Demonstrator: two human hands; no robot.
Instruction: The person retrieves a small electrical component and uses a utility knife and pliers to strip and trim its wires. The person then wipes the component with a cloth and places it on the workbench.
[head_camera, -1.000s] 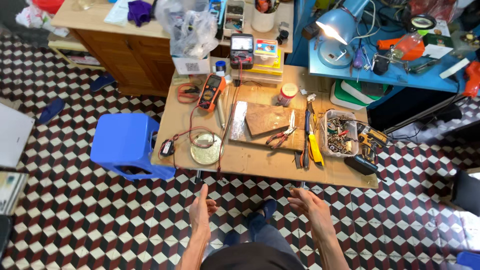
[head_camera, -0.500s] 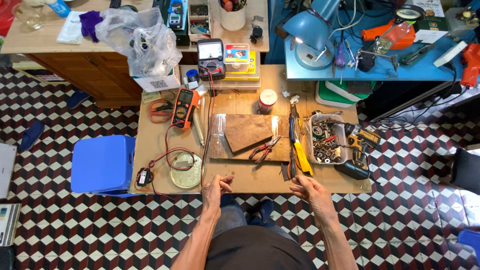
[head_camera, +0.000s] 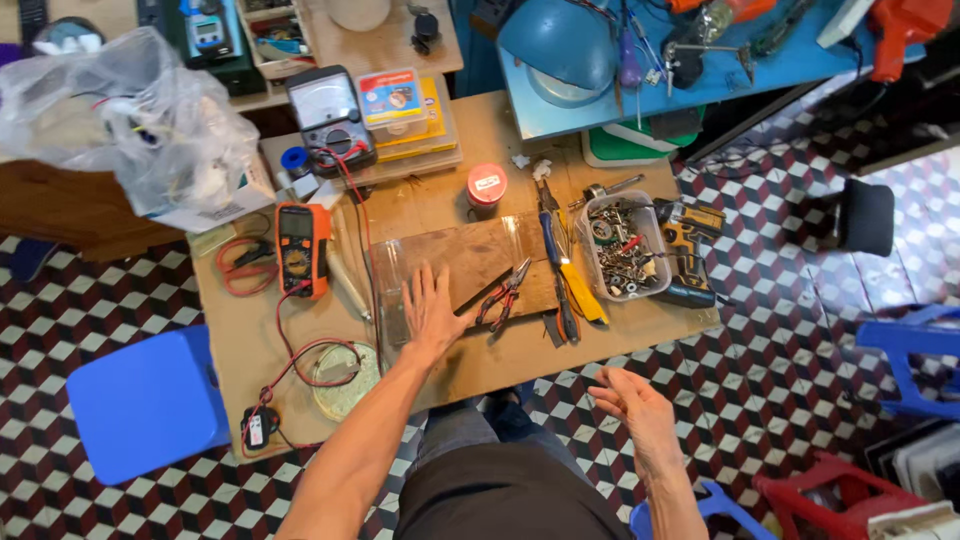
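From my remote seat, the left hand (head_camera: 430, 310) lies flat, fingers spread, empty, on a brown wooden board (head_camera: 470, 262) at the middle of the low wooden desk (head_camera: 450, 200). Red-handled pliers (head_camera: 503, 294) rest at its 3 o'clock. The right hand (head_camera: 632, 405) hovers open, empty, off the desk's near edge.

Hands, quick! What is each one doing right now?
Left hand: open, fingers spread, flat on the wooden board, holding nothing.
Right hand: open, empty, in the air past the table edge.
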